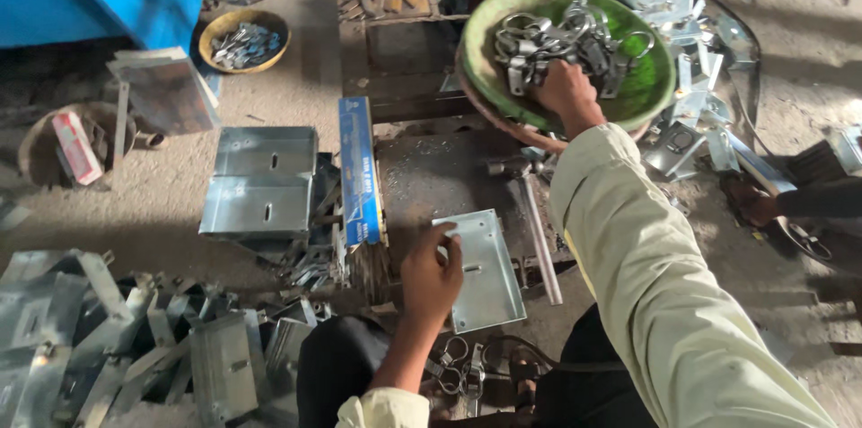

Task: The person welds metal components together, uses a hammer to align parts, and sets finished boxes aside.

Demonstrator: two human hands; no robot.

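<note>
Step in hand: looks like picking a fitting for the plate; the right hand (pixel 567 91) is down in the green bowl (pixel 651 91) among the metal ring clips (pixel 548 42).
Right fingers: curled into the pile, seemingly closing on a clip; I cannot tell if one is gripped.
Left hand (pixel 431 271): near centre, fingers together pinching the near-left corner of the flat metal plate (pixel 485 271), which lies on the dark work surface.
Next move calls for: I'd judge, lifting a single clip free of the tangle while the plate is kept from sliding.
Green bowl: far right of centre, tilted toward the person, heaped with grey clips.
Yellow bowl (pixel 215 28): far left, holding small metal bits.
Brown basket (pixel 36 145): left, with a red and white box (pixel 76 148) in it.
Beside the plate: a hammer (pixel 539 235), just right of it.
</note>
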